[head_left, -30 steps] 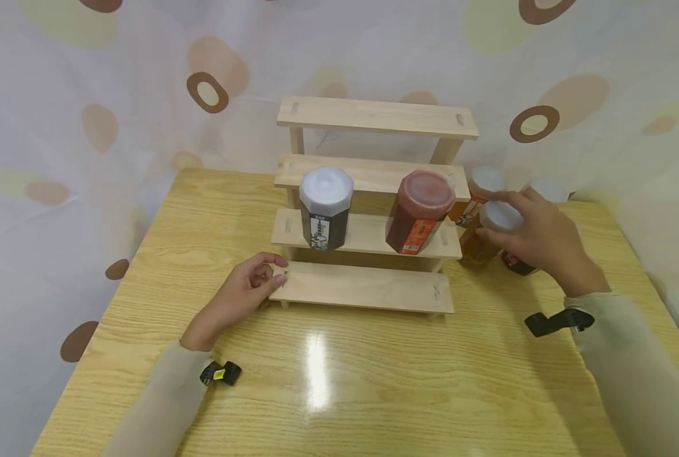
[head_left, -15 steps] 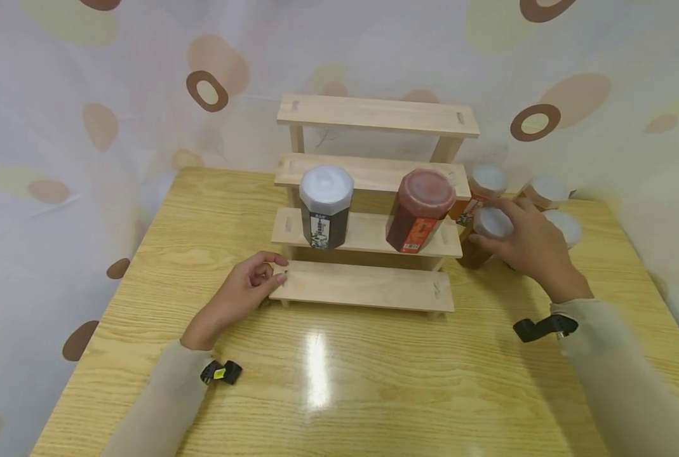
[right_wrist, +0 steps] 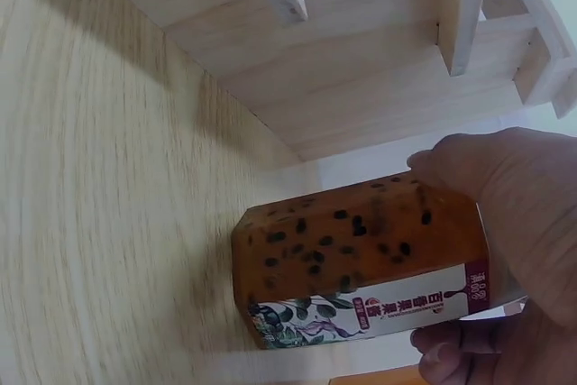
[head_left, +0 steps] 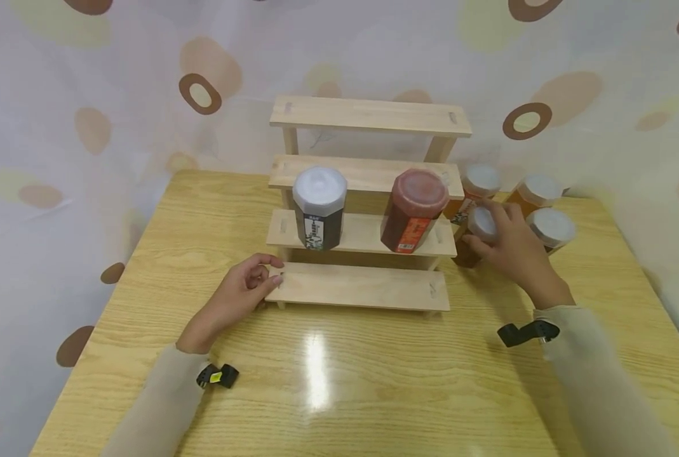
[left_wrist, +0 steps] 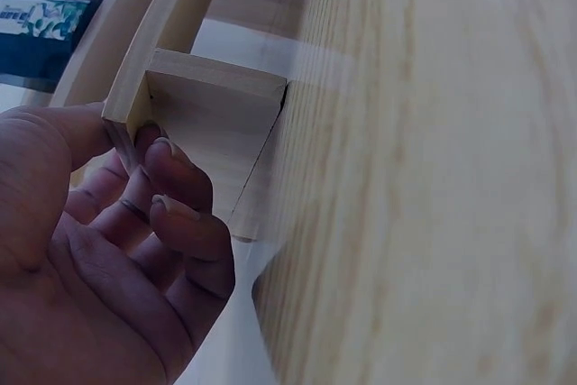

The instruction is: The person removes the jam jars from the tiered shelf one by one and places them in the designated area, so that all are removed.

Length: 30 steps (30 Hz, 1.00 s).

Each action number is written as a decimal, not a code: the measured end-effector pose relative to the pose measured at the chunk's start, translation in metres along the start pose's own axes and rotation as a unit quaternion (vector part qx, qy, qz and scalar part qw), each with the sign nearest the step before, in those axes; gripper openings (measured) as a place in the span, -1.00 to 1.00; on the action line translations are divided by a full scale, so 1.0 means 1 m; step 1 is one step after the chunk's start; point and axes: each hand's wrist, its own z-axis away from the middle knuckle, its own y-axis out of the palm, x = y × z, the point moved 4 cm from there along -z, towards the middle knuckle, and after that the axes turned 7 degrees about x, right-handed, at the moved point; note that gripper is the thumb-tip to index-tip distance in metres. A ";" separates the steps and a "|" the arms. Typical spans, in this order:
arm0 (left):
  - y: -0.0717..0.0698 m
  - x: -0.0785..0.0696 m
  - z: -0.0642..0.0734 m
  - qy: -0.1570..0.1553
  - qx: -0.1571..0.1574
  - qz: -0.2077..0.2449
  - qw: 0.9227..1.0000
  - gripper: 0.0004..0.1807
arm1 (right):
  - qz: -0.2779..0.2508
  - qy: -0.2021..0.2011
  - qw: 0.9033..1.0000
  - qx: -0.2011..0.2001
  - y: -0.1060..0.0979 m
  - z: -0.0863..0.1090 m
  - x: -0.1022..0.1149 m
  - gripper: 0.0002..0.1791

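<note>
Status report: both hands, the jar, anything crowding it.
Left hand pinching shelf's bottom step at one end. Right hand gripping seeded orange jar near its top. Three white-lidded jars close by.

From the worktop's (head_left: 373, 381) near side, the head camera looks forward and down, far enough off to include both back corners and the whole stepped wooden rack (head_left: 362, 287). The left-wrist camera, turned sideways, closely views the rack's lowest left end; the right-wrist one, also tilted, closely faces a passion-fruit jar (right_wrist: 352, 245). The head view shares both.
</note>
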 end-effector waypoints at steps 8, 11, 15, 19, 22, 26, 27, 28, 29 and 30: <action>-0.001 -0.001 0.001 0.002 -0.006 0.000 1.000 -0.73 | -0.018 -0.018 1.000 -0.009 -0.001 0.003 0.000 -0.19; 0.000 0.000 0.000 0.002 -0.003 0.005 1.000 -0.73 | -0.039 -0.018 0.999 0.000 -0.002 0.006 -0.002 -0.17; 0.000 0.002 0.000 -0.001 0.000 0.009 1.000 -0.73 | -0.054 -0.034 0.998 -0.016 -0.008 0.011 0.000 -0.22; 0.001 0.004 -0.001 -0.004 -0.002 0.009 1.000 -0.72 | -0.033 -0.057 0.995 -0.074 -0.026 0.016 0.007 -0.42; 0.000 0.005 -0.001 -0.009 -0.005 0.007 1.000 -0.71 | -0.021 -0.066 0.991 -0.119 -0.041 0.018 0.015 -0.51; 0.000 0.003 -0.001 -0.010 -0.006 0.003 1.000 -0.70 | -0.027 -0.083 0.985 -0.152 -0.055 0.020 0.029 -0.45; 0.000 0.003 -0.001 -0.010 -0.006 0.002 1.000 -0.69 | -0.031 -0.092 0.983 -0.158 -0.057 0.021 0.033 -0.42; 0.001 0.002 0.000 -0.011 -0.005 0.001 1.000 -0.69 | -0.038 -0.101 0.981 -0.163 -0.059 0.021 0.038 -0.39; 0.001 0.002 0.000 -0.011 -0.005 0.000 1.000 -0.69 | -0.043 -0.111 0.979 -0.166 -0.060 0.022 0.042 -0.35; 0.001 0.001 0.000 -0.012 -0.005 -0.001 1.000 -0.70 | -0.049 -0.122 0.977 -0.168 -0.061 0.022 0.047 -0.32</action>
